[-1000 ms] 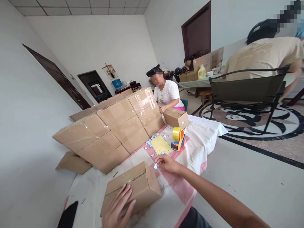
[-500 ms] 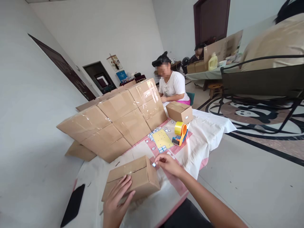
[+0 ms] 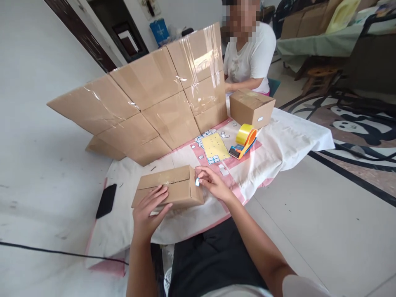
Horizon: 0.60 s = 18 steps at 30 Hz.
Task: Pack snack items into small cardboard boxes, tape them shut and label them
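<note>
A small white sticker (image 3: pixel 197 182) was pinched between the fingertips of the right hand (image 3: pixel 213 184) and pressed against the end face of a cardboard box (image 3: pixel 168 191). The left hand (image 3: pixel 150 210) lay flat with spread fingers on the near side of this box, gripping nothing. The sticker seemed thin, light and easily bent, so it was best held by its edge. Beyond the fingers a yellow sheet (image 3: pixel 215 146) and a tape dispenser (image 3: pixel 246 140) were seen; a phone (image 3: pixel 106 200) lay to the left.
</note>
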Tool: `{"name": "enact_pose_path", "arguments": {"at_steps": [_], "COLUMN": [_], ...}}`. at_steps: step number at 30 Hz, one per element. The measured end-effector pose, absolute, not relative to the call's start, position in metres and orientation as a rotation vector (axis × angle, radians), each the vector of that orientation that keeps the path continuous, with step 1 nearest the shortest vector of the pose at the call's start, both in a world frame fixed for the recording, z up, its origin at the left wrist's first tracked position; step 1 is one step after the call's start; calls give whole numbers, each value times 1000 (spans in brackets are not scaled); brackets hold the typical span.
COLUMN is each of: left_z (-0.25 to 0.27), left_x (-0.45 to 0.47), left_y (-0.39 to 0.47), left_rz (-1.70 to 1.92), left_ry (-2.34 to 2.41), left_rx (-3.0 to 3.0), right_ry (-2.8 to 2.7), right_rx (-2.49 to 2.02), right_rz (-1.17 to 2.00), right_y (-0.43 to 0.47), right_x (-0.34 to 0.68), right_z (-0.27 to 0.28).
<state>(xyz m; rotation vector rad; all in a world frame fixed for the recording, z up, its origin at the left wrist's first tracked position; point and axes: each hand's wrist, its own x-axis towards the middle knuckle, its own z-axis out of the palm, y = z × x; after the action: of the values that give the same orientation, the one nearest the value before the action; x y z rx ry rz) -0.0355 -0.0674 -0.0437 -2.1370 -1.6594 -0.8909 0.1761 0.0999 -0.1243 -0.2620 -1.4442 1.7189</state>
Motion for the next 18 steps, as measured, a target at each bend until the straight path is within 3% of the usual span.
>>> {"name": "enact_pose_path", "arguments": {"at_steps": [18], "left_z": [-50], "left_x": [-36], "left_y": [-66], "left_rz": [-907], "left_ry": [-1701], "left_rx": [-2072], "right_ry": [-1426], "right_rx": [-294], "right_rz": [1768], "right_y": [88], "right_x": [169], "right_z": [-133]}}
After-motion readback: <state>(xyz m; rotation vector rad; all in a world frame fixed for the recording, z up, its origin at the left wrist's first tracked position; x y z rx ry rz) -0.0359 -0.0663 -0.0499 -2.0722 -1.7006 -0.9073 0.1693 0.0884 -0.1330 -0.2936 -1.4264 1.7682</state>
